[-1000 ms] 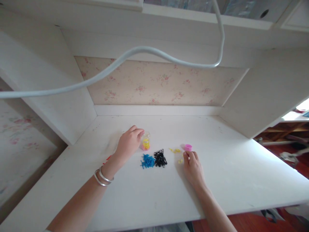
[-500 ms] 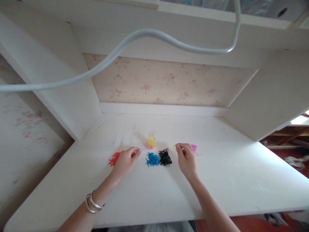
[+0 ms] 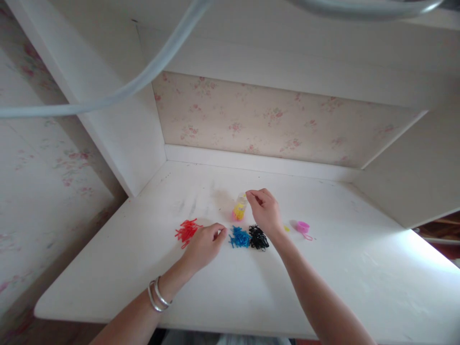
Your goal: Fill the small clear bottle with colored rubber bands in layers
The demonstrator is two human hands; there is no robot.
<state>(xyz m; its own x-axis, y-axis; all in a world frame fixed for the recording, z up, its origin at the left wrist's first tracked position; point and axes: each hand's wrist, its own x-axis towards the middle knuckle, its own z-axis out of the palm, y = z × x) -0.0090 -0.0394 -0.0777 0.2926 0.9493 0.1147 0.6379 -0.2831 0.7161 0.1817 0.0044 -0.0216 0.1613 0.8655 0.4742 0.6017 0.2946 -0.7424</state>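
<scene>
My right hand (image 3: 264, 208) is pinched at the mouth of a small clear bottle (image 3: 239, 211). A bit of yellow, seemingly a small rubber band (image 3: 245, 195), shows at its fingertips. More yellow bands sit inside the bottle, which has a pink base and leans slightly. My left hand (image 3: 206, 244) is curled with thumb and forefinger together, beside a pile of red rubber bands (image 3: 187, 231); whether it holds anything is hidden. Blue rubber bands (image 3: 239, 237) and black rubber bands (image 3: 258, 238) lie in piles between the hands.
A pink cap with a loop (image 3: 303, 227) lies to the right, with a small yellow piece (image 3: 286, 228) near it. White side panels and a low back ledge (image 3: 258, 165) bound the white desk (image 3: 230, 297). A pale cable (image 3: 143, 79) hangs across the upper view.
My right hand has moved left from beside the pink cap to the bottle's mouth, uncovering the cap. The bottle now tilts. My left hand stays curled near the red pile. The view has shifted.
</scene>
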